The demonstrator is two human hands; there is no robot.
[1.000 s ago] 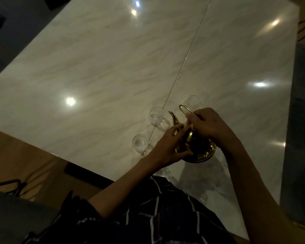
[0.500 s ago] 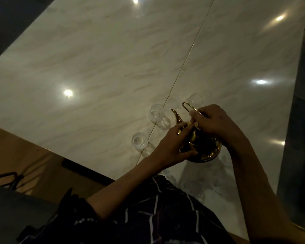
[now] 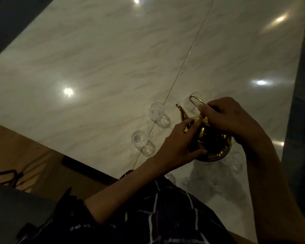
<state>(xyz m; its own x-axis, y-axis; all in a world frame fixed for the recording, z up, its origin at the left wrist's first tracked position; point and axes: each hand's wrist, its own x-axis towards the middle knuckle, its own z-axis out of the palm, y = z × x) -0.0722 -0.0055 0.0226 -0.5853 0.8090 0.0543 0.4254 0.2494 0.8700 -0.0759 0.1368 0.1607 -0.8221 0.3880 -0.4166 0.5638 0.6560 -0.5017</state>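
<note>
Two hands are closed on a golden teapot (image 3: 202, 133) that stands near the front edge of the marble desk (image 3: 99, 64), just right of the thin seam (image 3: 183, 67) running across the top. The left hand (image 3: 176, 147) wraps the pot's near side. Its thumb lies low against the belly, its forefinger reaches up to the top, and the grip is clamped on the body. The right hand (image 3: 231, 117) comes over from the far side with its fingers curled. Its fingertips pinch a small gold piece on the crown of the pot, so that grip is clamped on the teapot too. The curved spout (image 3: 182, 114) points away and to the left. A wire loop handle (image 3: 195, 101) sticks out beyond the right hand's knuckles. Under the pot a round golden base (image 3: 224, 154) flares out; whether it is a separate dish cannot be told.

Several small clear glasses stand around it. One glass (image 3: 156, 110) is left of the spout, and a nearer glass (image 3: 139, 138) stands beside the left wrist. A third glass (image 3: 189, 104) is behind the wire handle, and a fourth glass (image 3: 236, 159) is just right of the base. More glassware sits in the shadow by the desk's edge, too dim to count. Ceiling lights glare off the polished top. A dark striped shirt (image 3: 165, 212) fills the bottom of the view.
</note>
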